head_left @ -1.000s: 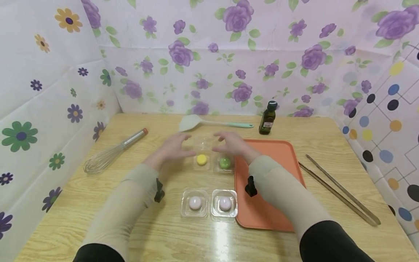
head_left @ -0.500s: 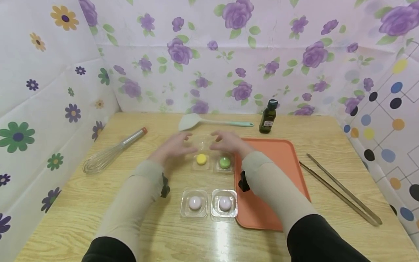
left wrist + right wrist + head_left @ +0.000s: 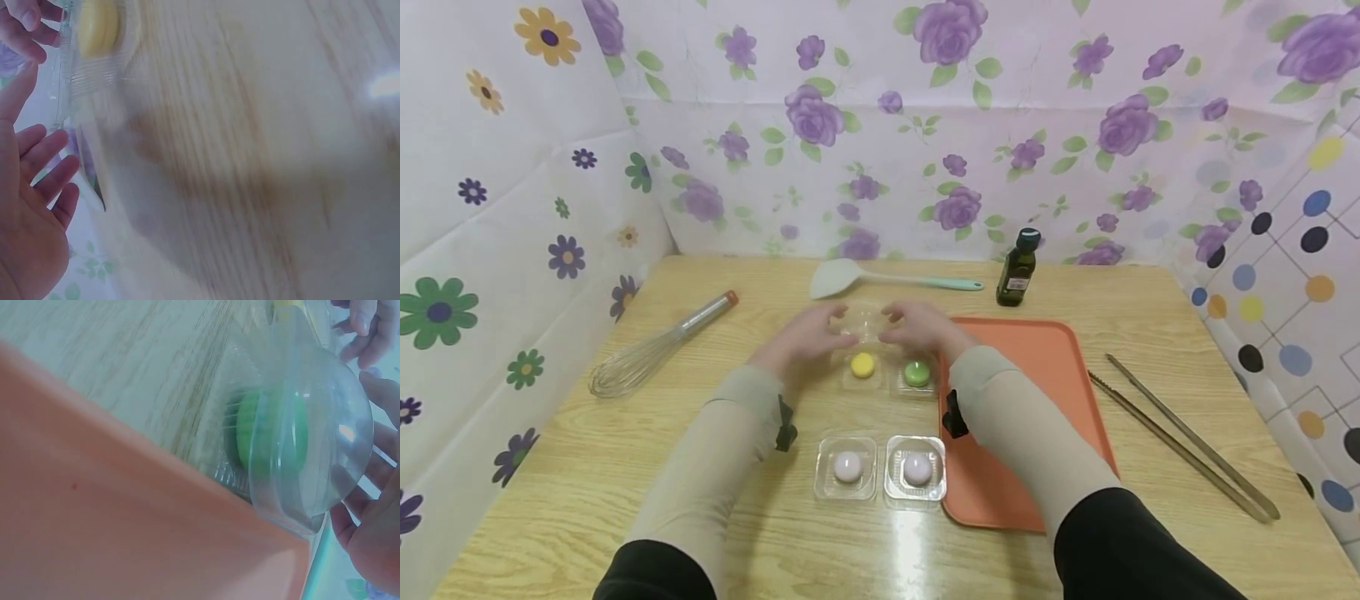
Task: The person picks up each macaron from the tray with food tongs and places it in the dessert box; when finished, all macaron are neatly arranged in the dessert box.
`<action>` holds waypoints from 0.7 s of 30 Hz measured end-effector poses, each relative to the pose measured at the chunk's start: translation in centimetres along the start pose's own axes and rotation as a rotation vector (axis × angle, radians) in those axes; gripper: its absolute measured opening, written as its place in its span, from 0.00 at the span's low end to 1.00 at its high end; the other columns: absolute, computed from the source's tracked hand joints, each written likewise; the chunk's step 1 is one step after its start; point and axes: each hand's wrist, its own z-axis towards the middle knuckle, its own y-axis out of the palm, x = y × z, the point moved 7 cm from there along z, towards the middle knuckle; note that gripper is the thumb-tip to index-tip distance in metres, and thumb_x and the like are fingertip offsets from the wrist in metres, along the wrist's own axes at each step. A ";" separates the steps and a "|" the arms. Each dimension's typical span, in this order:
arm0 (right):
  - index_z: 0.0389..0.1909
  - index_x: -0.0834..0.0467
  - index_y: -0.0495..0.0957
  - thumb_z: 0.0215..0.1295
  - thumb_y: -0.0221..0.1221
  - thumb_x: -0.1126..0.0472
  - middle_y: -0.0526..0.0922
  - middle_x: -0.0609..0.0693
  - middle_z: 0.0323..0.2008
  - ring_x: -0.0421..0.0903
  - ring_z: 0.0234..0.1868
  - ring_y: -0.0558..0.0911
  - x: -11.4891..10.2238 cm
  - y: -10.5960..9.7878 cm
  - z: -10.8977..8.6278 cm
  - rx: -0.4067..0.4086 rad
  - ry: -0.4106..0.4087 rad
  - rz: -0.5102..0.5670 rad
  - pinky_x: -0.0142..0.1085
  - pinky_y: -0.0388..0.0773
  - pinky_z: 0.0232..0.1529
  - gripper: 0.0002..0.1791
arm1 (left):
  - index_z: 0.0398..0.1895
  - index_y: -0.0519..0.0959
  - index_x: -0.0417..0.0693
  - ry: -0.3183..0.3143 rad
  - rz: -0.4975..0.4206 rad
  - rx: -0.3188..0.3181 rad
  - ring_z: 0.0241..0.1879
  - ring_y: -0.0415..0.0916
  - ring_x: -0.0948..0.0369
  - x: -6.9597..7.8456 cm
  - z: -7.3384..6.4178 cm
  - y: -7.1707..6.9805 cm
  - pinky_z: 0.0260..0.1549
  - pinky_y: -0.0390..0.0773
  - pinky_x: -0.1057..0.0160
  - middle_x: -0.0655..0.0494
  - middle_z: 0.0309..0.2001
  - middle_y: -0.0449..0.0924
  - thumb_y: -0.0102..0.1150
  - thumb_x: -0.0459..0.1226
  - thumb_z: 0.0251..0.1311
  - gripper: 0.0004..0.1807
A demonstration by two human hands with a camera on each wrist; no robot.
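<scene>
In the head view, a yellow macaron (image 3: 862, 365) sits in a clear plastic box whose domed lid (image 3: 867, 321) stands folded back behind it. My left hand (image 3: 805, 337) is at the lid's left side, its thumb and fingers spread apart and loosely curved. My right hand (image 3: 928, 327) mirrors it on the right side, fingertips right at the lid's edge. Beside the yellow one, a green macaron (image 3: 275, 431) lies in its own box under a clear dome (image 3: 344, 431), close to my right fingers. Nearer me stand two more clear boxes, each holding a pale lilac macaron (image 3: 847, 467).
An orange tray (image 3: 1030, 342) lies under my right forearm, beside the boxes. Metal tongs (image 3: 1187, 442) rest to its right. A dark bottle (image 3: 1018, 271) and a spatula (image 3: 917, 282) are at the back, a whisk (image 3: 662, 346) at the left.
Both hands have moved slightly inward, closing on the clear lid between them. The macarons and boxes have stayed in place.
</scene>
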 end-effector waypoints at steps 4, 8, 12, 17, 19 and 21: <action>0.63 0.56 0.67 0.61 0.60 0.49 0.74 0.54 0.56 0.52 0.55 0.73 -0.2 -0.4 -0.1 0.044 0.001 0.003 0.45 0.68 0.57 0.31 | 0.66 0.62 0.42 0.024 0.004 0.048 0.59 0.66 0.47 0.4 0.0 -0.6 0.58 0.65 0.47 0.45 0.62 0.67 0.59 0.50 0.58 0.37; 0.64 0.56 0.65 0.61 0.59 0.49 0.73 0.55 0.57 0.53 0.55 0.73 -0.3 -0.8 -0.2 0.089 -0.015 -0.009 0.45 0.69 0.56 0.32 | 0.65 0.64 0.41 0.059 -0.007 0.084 0.58 0.66 0.47 0.7 -0.1 -1.0 0.57 0.66 0.48 0.44 0.61 0.68 0.58 0.48 0.60 0.34; 0.67 0.57 0.61 0.61 0.61 0.50 0.72 0.55 0.56 0.53 0.54 0.73 -0.4 -1.1 -0.6 0.122 -0.030 0.071 0.44 0.71 0.54 0.35 | 0.64 0.64 0.41 0.065 -0.043 0.119 0.58 0.67 0.47 1.1 -0.6 -1.3 0.56 0.67 0.48 0.45 0.61 0.68 0.57 0.49 0.61 0.33; 0.70 0.55 0.54 0.58 0.64 0.54 0.71 0.55 0.55 0.51 0.53 0.74 -0.1 -1.5 -1.4 0.155 0.003 0.263 0.42 0.74 0.50 0.42 | 0.65 0.63 0.42 0.067 -0.126 0.181 0.56 0.68 0.49 2.0 -1.1 -1.6 0.54 0.69 0.49 0.47 0.61 0.69 0.59 0.48 0.60 0.34; 0.71 0.53 0.52 0.57 0.65 0.55 0.70 0.55 0.55 0.51 0.52 0.75 0.0 -1.5 -1.7 0.157 0.016 0.315 0.42 0.75 0.49 0.44 | 0.65 0.63 0.42 0.070 -0.148 0.198 0.55 0.68 0.50 2.3 -1.3 -1.6 0.52 0.71 0.51 0.47 0.60 0.69 0.61 0.47 0.58 0.35; 0.72 0.51 0.51 0.56 0.66 0.56 0.70 0.56 0.54 0.51 0.51 0.76 0.0 -1.6 -2.0 0.157 0.021 0.355 0.42 0.76 0.48 0.45 | 0.64 0.64 0.42 0.069 -0.165 0.203 0.54 0.68 0.51 2.6 -1.5 -1.5 0.52 0.71 0.52 0.48 0.60 0.69 0.63 0.46 0.57 0.35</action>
